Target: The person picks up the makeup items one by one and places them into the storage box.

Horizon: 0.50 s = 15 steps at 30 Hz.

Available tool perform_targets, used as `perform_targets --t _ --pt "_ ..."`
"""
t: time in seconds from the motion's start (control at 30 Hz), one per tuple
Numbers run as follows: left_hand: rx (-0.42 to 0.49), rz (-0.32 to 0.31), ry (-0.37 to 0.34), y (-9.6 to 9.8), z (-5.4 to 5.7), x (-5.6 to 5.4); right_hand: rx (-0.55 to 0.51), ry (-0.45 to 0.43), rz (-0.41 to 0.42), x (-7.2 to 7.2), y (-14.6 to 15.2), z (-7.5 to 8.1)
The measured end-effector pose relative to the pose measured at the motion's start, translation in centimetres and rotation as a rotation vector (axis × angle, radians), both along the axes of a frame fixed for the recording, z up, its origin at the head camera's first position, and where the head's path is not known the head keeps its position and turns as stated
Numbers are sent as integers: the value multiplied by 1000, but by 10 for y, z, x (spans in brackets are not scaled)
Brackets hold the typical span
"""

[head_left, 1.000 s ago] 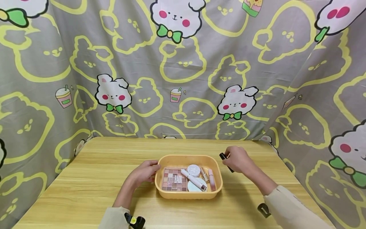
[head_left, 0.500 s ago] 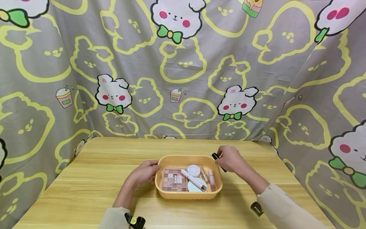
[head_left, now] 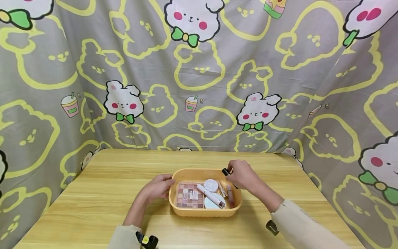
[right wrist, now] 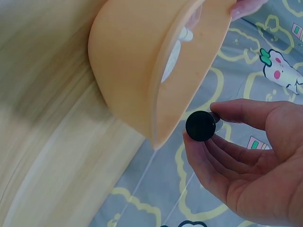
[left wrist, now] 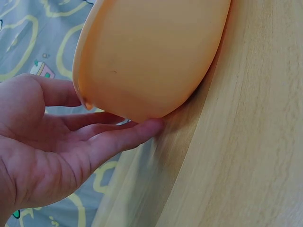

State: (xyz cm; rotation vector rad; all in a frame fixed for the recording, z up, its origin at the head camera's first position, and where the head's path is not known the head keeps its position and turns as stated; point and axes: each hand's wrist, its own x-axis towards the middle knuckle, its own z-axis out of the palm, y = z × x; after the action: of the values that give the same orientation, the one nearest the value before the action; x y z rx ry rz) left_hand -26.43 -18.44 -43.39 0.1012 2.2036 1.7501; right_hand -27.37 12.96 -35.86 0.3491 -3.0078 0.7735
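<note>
A peach-orange plastic basket (head_left: 205,212) stands on the wooden table. At its left end my left hand (head_left: 158,187) grips it, one finger over the rim and the thumb (left wrist: 149,127) against the outer wall. My right hand (head_left: 244,175) pinches a slim black-capped tube (head_left: 225,172) between thumb and fingertips, above the basket's right rim; its round cap end (right wrist: 200,126) faces the right wrist camera. Inside the basket lie a makeup palette (head_left: 188,197), a white tube (head_left: 211,196), a small round compact (head_left: 210,185), a larger pale disc (head_left: 208,204), a gold-toned tube (head_left: 223,190) and a pink tube (head_left: 230,196).
Wooden tabletop (head_left: 93,193) surrounds the basket. A grey curtain (head_left: 199,128) with cartoon prints hangs behind the table and along both sides. Dark straps (head_left: 272,227) sit near both sleeve cuffs.
My right hand has moved left with the black-capped tube, from the table space right of the basket to over its right rim. My left hand and the basket have stayed in place.
</note>
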Motion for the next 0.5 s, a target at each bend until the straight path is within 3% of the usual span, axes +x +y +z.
perform_targets --t 0.23,0.5 --pt "-5 12 -4 1 1 0 -14 -33 16 3 -12 -5" --pt "-5 7 -4 1 -1 -2 -11 -7 58 5 -24 -12"
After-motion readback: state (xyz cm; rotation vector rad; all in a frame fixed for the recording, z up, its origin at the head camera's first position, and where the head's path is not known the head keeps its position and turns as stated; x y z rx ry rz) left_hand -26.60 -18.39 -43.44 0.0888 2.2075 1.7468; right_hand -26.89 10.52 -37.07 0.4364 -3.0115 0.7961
